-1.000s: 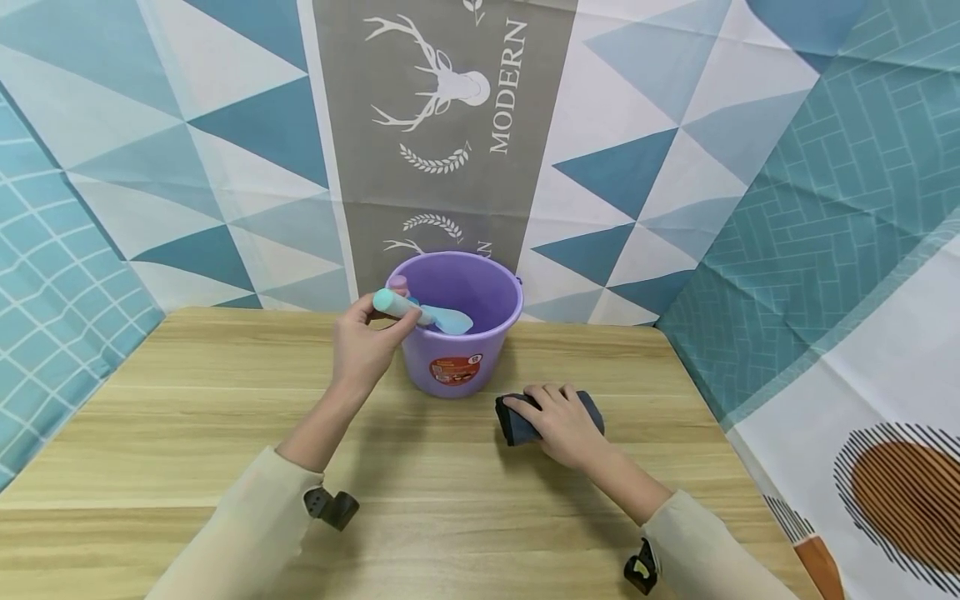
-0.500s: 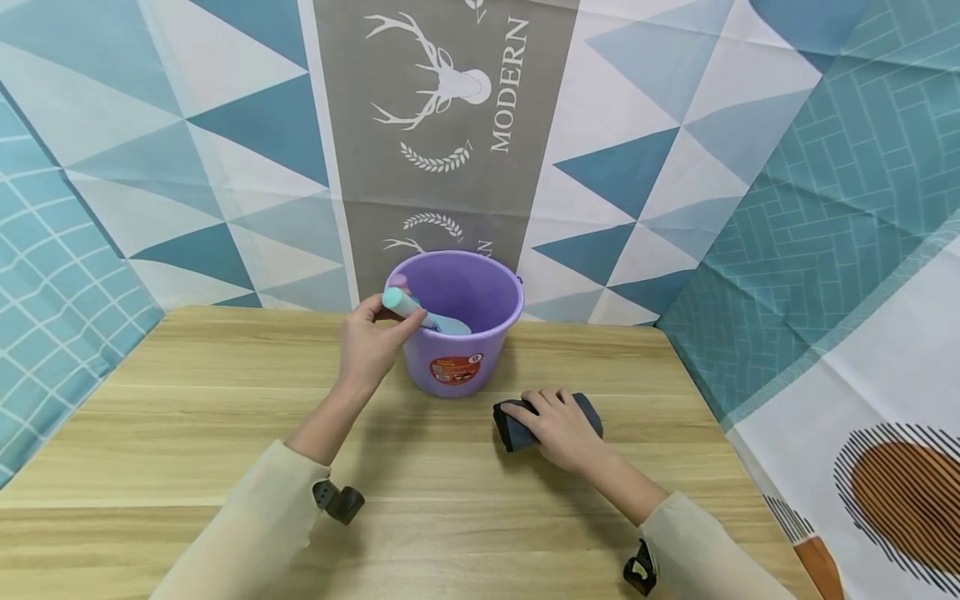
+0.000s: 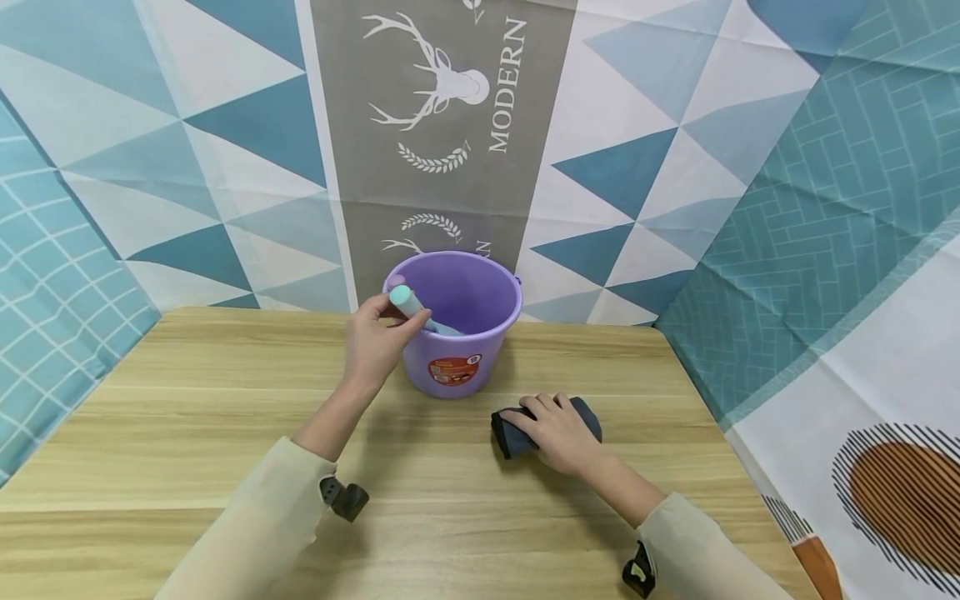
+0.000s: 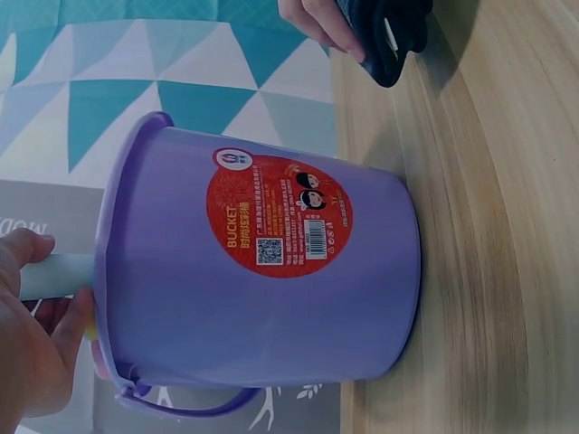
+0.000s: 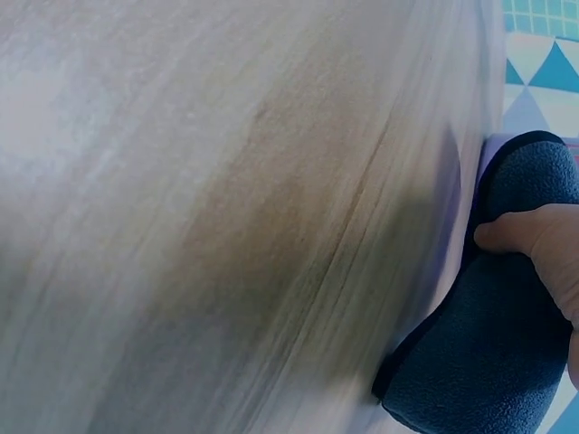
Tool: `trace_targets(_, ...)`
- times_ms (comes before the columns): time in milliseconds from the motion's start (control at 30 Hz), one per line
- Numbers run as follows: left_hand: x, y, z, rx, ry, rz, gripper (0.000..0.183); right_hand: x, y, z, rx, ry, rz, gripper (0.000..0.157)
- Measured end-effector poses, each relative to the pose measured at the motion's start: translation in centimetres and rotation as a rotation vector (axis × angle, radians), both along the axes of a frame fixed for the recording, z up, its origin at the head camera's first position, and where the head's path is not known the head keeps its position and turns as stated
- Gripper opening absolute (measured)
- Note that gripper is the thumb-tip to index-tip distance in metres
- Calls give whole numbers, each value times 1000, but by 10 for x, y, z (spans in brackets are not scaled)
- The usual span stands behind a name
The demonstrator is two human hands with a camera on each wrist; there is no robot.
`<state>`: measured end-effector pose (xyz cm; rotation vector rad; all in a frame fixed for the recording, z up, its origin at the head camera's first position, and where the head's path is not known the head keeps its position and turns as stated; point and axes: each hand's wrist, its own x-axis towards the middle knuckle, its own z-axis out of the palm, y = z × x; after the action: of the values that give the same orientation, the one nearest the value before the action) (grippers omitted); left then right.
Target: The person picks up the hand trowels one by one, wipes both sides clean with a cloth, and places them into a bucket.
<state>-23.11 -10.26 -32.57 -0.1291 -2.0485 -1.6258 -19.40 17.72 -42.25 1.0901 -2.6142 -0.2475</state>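
A purple bucket [image 3: 491, 346] stands upright at the back of the table, a red label on its front. My left hand [image 3: 375, 342] pinches the handle of a light-blue trowel-like tool [image 3: 408, 303] with a turquoise end. The tool leans over the bucket's near-left rim, its head mostly hidden inside. Beside it in the bucket pokes up a pinkish-purple handle end [image 3: 397, 282]. To the right and nearer, my right hand [image 3: 558, 429] grips a folded dark grey cloth [image 3: 517, 437] from above, low over the table; in the right wrist view the thumb lies across the cloth [image 5: 488, 353].
The wooden table [image 3: 225, 417] ends at the back against a patterned fabric wall [image 3: 630, 175], with more fabric at both sides. The bucket's carrying handle [image 4: 204, 411] hangs down its side in the left wrist view.
My left hand has moved slightly right, tilting the trowel-like tool steeper, and its head has sunk deeper into the bucket. My right hand and the cloth have shifted slightly nearer.
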Motion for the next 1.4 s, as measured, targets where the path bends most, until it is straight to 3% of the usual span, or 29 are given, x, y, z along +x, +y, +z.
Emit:
trace_targets(400, -5, 3, -2, 8, 38, -16, 31, 1, 1, -3, -6, -22, 20, 56)
trace_targets(833, -4, 6, -2, 3, -3, 2, 30, 2, 2, -4, -40, -60, 28, 55)
trace_targets(1167, -5, 7, -2, -30, 25, -34, 37, 2, 3, -4, -43, -80, 21, 55)
trace_targets(1400, -6, 6, -1, -29, 27, -46, 33, 1, 3, -3, -46, -93, 20, 53)
